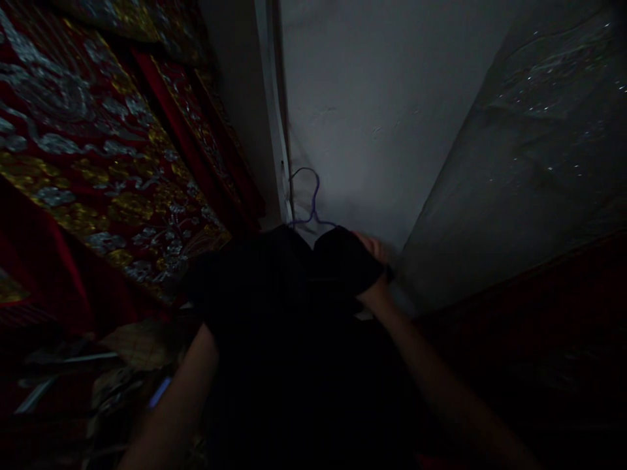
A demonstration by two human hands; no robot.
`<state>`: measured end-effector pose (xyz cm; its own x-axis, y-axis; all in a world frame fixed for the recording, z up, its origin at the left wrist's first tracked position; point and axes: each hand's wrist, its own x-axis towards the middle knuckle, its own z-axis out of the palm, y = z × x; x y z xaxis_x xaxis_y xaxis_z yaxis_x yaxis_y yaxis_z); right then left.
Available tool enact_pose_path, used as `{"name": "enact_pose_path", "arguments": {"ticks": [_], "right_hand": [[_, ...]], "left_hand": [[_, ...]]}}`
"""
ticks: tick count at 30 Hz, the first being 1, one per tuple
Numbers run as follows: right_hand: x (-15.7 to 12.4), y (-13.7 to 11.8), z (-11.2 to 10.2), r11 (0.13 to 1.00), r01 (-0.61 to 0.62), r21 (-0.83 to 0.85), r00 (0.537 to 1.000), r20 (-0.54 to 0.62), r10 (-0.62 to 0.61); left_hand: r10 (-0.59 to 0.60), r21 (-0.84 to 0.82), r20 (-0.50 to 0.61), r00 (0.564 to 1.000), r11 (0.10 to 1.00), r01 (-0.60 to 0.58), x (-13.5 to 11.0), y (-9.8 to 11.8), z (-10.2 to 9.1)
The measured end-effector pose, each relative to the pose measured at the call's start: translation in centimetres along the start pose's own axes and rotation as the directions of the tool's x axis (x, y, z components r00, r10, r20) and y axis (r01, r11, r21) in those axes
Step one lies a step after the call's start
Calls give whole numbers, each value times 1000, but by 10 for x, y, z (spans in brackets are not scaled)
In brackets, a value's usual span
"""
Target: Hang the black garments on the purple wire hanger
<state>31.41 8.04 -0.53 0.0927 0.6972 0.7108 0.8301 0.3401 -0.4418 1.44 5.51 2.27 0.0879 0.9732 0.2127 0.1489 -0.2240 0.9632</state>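
Note:
A black garment (274, 307) hangs on a purple wire hanger (310, 196) in front of me, filling the dim lower middle of the view. My right hand (375, 251) reaches up to the garment's right shoulder, and its fingers are mostly buried in the dark cloth. My left forearm (181, 398) rises from the bottom left and disappears behind the garment, so my left hand is hidden. The hanger's hook shows against a pale wall (382, 98).
Red fabric with gold and silver embroidery (88, 150) hangs close on the left. A grey glittery cloth (529, 163) slopes down on the right. A white vertical frame edge (272, 111) runs between the red fabric and the wall. Below right is dark.

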Motion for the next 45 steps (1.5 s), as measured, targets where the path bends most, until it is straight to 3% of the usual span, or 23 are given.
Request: {"name": "enact_pose_path", "arguments": {"ticks": [3, 6, 9, 13, 18, 21, 25, 27, 30, 31, 33, 35, 37, 41, 45], "right_hand": [[33, 1, -27, 990, 0, -142, 998, -64, -9], [62, -13, -37, 979, -8, -205, 997, -83, -9], [75, -31, -38, 979, 63, -195, 996, -46, -73], [68, -46, -43, 973, 178, -145, 984, 55, -172], [47, -47, -46, 952, 301, -45, 945, 148, -292], [39, -41, -44, 959, 281, -26, 952, 132, -275], [22, -41, -43, 947, 284, 150, 951, 82, -298], [3, -48, -40, 898, 209, 386, 960, 95, -264], [-42, -66, -20, 678, -93, 729, 949, 271, -161], [-59, -72, -9, 613, -216, 760, 934, 344, -98], [-92, -82, 18, 523, -407, 749, 909, 386, 155], [-116, -88, 43, 388, -537, 749, 825, 372, 425], [-128, -89, 61, 296, -606, 738, 747, 400, 532], [-129, -81, 66, 293, -646, 705, 689, 374, 621], [-129, -70, 61, 314, -731, 606, 676, 577, 459]], "left_hand": [[-76, -172, -13, 997, 982, 73, -21, -18, -13], [-169, -378, -15, 985, 914, 151, -32, -32, -7], [-276, -411, -155, 949, 891, 192, -35, -40, 5], [-305, -440, -307, 902, 885, 150, -36, -38, 13], [-274, -460, -464, 842, 887, 35, -42, -38, 22], [-315, -445, -547, 775, 894, 49, -51, -51, 29], [-494, -534, -569, 658, 830, 162, -64, -67, 34], [-585, -616, -534, 611, 764, 192, -70, -70, 36], [-720, -748, -401, 566, 614, 251, -78, -70, 39], [-759, -781, -342, 554, 557, 282, -80, -68, 42], [-802, -816, -236, 548, 470, 337, -84, -63, 47], [-805, -826, -179, 565, 435, 358, -87, -56, 54], [-796, -830, -139, 590, 418, 369, -89, -49, 59], [-794, -825, -54, 605, 377, 421, -93, -40, 61], [-793, -819, 20, 609, 336, 465, -98, -41, 59]]}}
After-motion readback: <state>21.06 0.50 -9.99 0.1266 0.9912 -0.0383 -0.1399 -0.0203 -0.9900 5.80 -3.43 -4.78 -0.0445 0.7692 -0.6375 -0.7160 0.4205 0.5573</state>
